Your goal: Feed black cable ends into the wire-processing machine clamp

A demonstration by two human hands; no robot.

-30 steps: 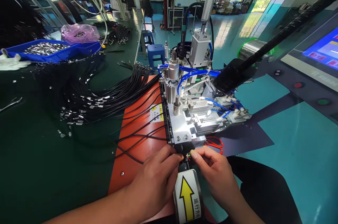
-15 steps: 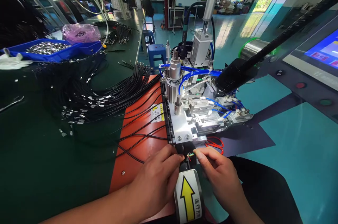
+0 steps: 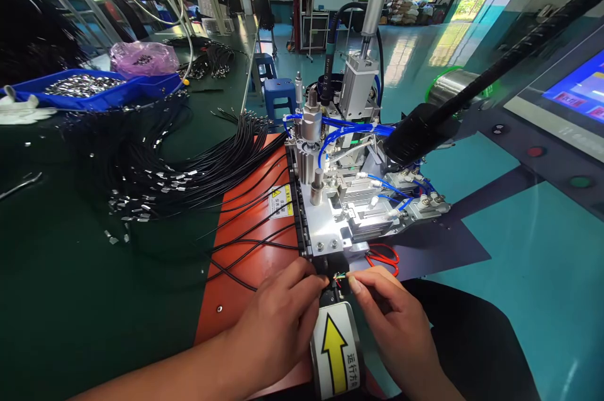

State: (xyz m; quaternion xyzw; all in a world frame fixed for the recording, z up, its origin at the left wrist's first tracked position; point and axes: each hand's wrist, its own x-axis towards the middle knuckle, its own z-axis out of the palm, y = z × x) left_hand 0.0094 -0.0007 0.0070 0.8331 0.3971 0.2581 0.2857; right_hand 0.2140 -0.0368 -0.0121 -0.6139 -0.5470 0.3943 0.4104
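My left hand (image 3: 285, 310) is closed at the front edge of the machine, thumb and forefinger pinched on a cable whose body is mostly hidden under the fingers. Thin coloured wires (image 3: 338, 277), red, green and pale ones, fan out of its stripped end. From the other side my right hand (image 3: 396, 316) pinches the tips of these wires between thumb and forefinger. Just beyond both hands stands the metal machine (image 3: 325, 225) with its cylinders and blue air hoses. Below the wires is a white plate with a yellow arrow (image 3: 335, 350).
Black cables (image 3: 231, 158) lie in a bundle across the dark green table (image 3: 70, 288) and the red-brown board (image 3: 255, 262). A blue tray (image 3: 99, 102) of small metal parts sits at the left. Red-handled scissors (image 3: 384, 256) lie beside the machine. A black flexible tube (image 3: 425, 130) crosses from the right.
My right hand's fingers have shifted slightly at the wire tips, with the forefinger now straighter. My left hand stays in place.
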